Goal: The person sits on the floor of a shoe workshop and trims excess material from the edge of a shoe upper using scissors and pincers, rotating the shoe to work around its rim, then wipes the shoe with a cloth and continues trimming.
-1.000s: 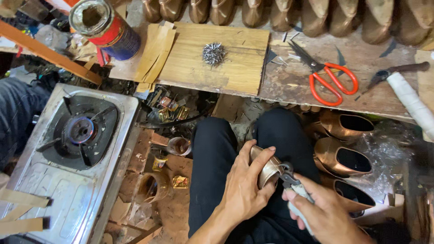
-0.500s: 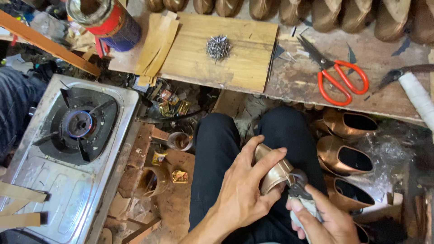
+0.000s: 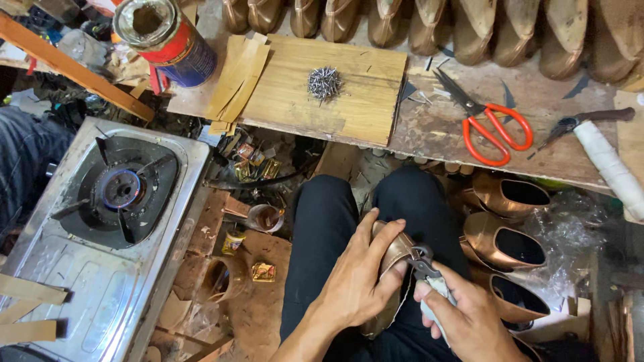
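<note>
Cluttered and low, a wooden workbench (image 3: 436, 134) is running across the top of the view, with a pale board (image 3: 329, 107) lying on it and carrying a small heap of nails (image 3: 325, 82) within reach, probably so single nails can be picked off without hunting. Red-handled scissors (image 3: 493, 124) are lying open just to the right of the board, and a row of bronze shoes (image 3: 429, 23) is standing along the far edge. A gas stove (image 3: 107, 221) is sitting on the floor at the left, well apart from the lap. The left hand (image 3: 355, 285) is curling closed around a bronze shoe upper (image 3: 396, 249), pressing it down against the black-trousered knees, seemingly to steady it against the pull of the tool. The right hand (image 3: 469, 322) is wrapping shut around the pale grips of pliers (image 3: 426, 263), whose nose is meeting the upper's edge. That upper is looking shiny, coppery and curved, with a lighter edge showing below the thumb. 3 finished-looking bronze shoes (image 3: 506, 245) are lying just beside the right knee.
</note>
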